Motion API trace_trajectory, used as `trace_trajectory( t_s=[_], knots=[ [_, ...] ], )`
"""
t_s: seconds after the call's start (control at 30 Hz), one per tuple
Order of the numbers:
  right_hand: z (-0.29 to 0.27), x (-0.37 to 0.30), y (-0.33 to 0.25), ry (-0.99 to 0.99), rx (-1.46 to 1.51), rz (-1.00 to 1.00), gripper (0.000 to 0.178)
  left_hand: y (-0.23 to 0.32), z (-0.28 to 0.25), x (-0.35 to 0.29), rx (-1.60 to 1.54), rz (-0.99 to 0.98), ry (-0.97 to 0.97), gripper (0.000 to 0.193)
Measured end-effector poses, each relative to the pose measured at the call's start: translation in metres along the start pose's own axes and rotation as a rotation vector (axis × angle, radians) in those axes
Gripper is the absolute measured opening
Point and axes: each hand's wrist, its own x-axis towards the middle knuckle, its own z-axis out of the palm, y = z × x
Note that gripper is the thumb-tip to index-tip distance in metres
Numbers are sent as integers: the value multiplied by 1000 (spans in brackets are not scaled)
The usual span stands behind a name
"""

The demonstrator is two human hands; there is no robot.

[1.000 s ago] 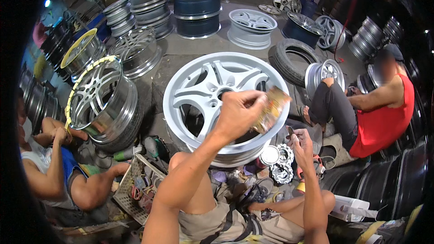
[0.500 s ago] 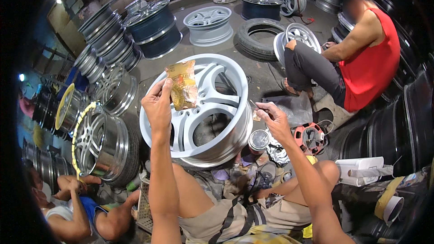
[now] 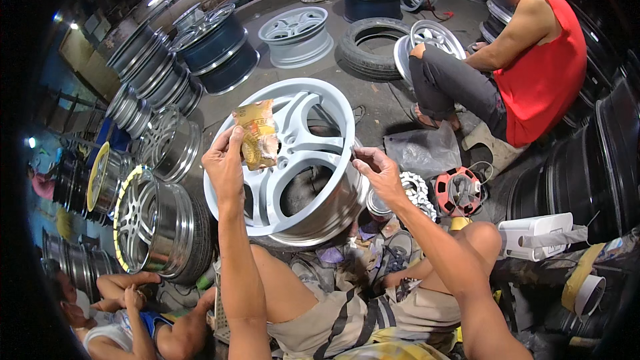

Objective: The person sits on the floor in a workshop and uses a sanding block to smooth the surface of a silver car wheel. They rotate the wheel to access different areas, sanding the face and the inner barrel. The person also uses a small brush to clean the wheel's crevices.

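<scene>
My left hand (image 3: pixel 225 155) is closed, pinching a worn yellow-brown piece of sandpaper (image 3: pixel 257 135) between thumb and fingers. It is held up in front of a pale grey alloy wheel (image 3: pixel 291 172), which stands tilted before my knees with its spoked face toward me. My right hand (image 3: pixel 378 172) is at the wheel's right rim, fingertips pinched together by the edge. What those fingers hold is too small to make out. Below that hand sits a small round container (image 3: pixel 379 204), partly hidden by my wrist.
A person in a red top (image 3: pixel 543 67) sits at the right beside another wheel (image 3: pixel 433 43). Another person (image 3: pixel 110 320) sits at the lower left. A loose tyre (image 3: pixel 372 50), a clear plastic bag (image 3: pixel 423 150), a red-black round part (image 3: pixel 460 190) and a white container (image 3: pixel 535 235) lie around.
My right hand has moved left, up to the wheel's rim. The left hand and sandpaper have shifted slightly left and down. The view has moved a little.
</scene>
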Motion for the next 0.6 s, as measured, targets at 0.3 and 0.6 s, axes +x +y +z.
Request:
trace_trajectory(
  t_s=[0.3,0.6],
  knots=[
    [-6,-10,6,17,-126,-21,27,0,7,-2,19,-29,-35,26],
    [-9,-2,-11,136,-301,-250,24,-3,14,-2,49,-30,-78,25]
  ],
)
